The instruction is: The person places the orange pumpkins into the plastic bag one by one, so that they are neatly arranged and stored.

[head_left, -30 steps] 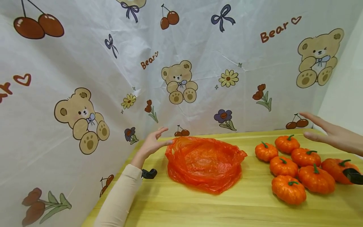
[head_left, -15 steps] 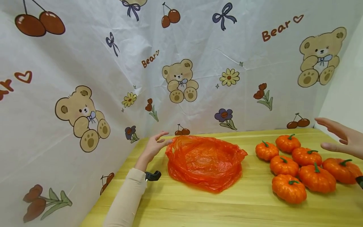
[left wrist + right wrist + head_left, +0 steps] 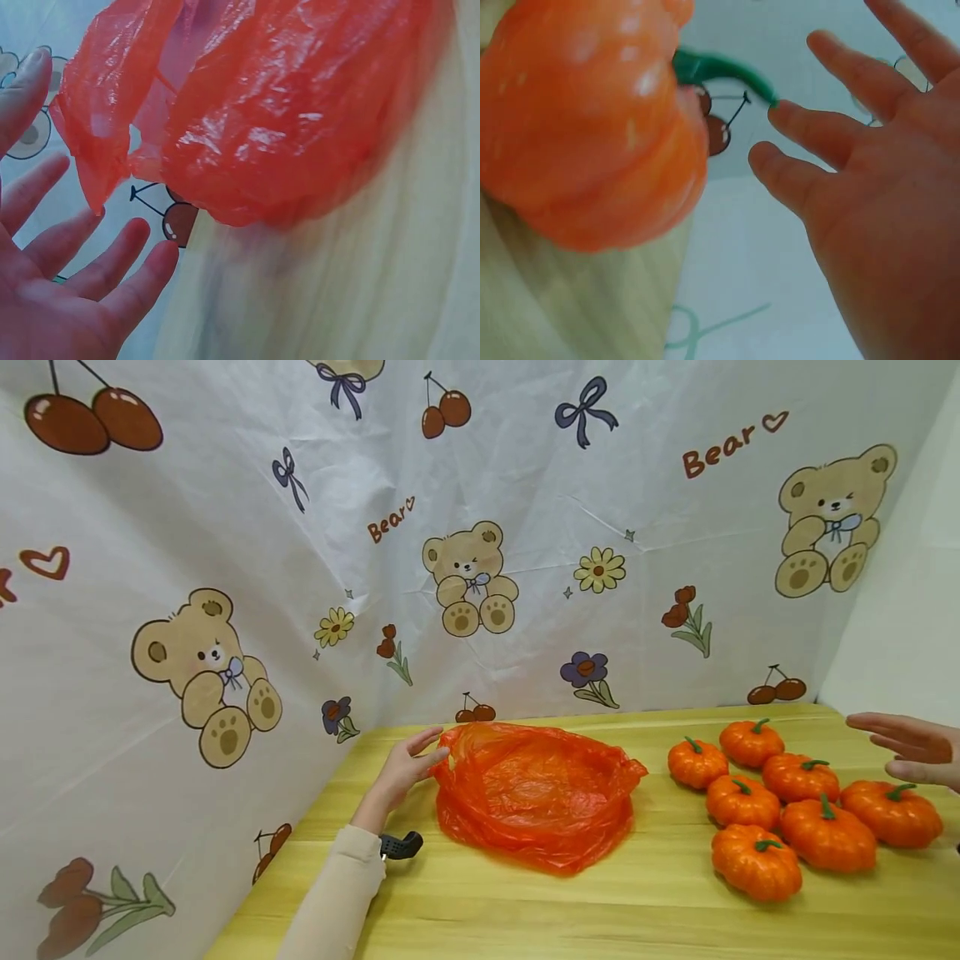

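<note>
An orange-red plastic bag [image 3: 536,852] stands on the table with its mouth spread wide. My left hand [image 3: 401,770] is at the bag's left rim, fingers spread and relaxed; in the left wrist view its fingertips [image 3: 161,259] lie close beside the bag's handle loop. At the right edge of the head view, my right hand [image 3: 911,750] hovers behind the rightmost pumpkin [image 3: 892,814], with loosely extended fingers and nothing in its grip. The right wrist view shows a ribbed orange pumpkin [image 3: 592,135] with a green stem near those fingers.
Several more small pumpkins [image 3: 750,860] with green stems are grouped on the right of the yellow wood-grain table [image 3: 570,918]. A white sheet [image 3: 525,460] printed with bears and cherries hangs at the back and left. A black device [image 3: 401,845] sits on my left wrist.
My right hand has moved right, away from above the pumpkins. The left hand has shifted slightly toward the bag's rim. Bag and pumpkins stay in place; the head view shifts slightly.
</note>
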Tool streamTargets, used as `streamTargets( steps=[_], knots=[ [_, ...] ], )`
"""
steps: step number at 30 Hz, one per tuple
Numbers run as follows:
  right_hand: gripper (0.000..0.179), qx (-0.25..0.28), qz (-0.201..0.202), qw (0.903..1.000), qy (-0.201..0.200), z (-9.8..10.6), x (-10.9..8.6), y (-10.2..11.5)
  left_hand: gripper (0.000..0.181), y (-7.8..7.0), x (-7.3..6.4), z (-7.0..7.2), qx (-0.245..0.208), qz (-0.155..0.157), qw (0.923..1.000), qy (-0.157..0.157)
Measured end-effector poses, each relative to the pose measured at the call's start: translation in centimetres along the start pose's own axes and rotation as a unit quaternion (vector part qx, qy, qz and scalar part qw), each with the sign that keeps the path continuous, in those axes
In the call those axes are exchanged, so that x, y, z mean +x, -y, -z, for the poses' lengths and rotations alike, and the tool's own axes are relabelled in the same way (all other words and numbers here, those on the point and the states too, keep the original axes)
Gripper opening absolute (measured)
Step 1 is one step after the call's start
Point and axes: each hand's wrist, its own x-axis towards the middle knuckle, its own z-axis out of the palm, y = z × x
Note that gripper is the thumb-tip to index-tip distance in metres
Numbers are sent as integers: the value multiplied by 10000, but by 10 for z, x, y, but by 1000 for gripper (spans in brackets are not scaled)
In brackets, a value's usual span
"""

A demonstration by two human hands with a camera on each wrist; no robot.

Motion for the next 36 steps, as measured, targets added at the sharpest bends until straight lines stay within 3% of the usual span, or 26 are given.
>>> streamTargets(
  steps=[2, 6, 12, 18, 24, 28, 32, 36],
  knots=[
    [76, -85, 17, 9999, -70, -2, -5, -12, 63, 2, -1, -1, -56, 88, 9999, -2],
    [79, -38, 571, 9983, -85, -4, -11, -30, 60, 3, -3, -4, -16, 111, 9999, 52],
    [85, 132, 1408, 9894, 344, -10, -19, -41, 56, 4, -4, -8, -205, 201, 9996, 16],
    [89, 39, 1114, 9905, 803, -8, -26, -52, 62, 4, -4, -10, -216, 270, 9993, 138],
    [95, -92, 1112, 9920, 588, -14, -28, -57, 67, 1, -4, -11, -229, 184, 9994, 180],
    [100, 342, 1052, 9911, 746, -14, -29, -62, 66, 2, -3, -11, -273, 118, 9989, 351],
    [113, 999, 1667, 9743, 1142, -11, -24, -75, 69, 5, -5, -11, -342, 150, 9982, 469],
    [118, 1231, 2217, 9615, 1061, -17, -23, -81, 74, 7, -8, -10, -363, 107, 9981, 486]
  ],
)
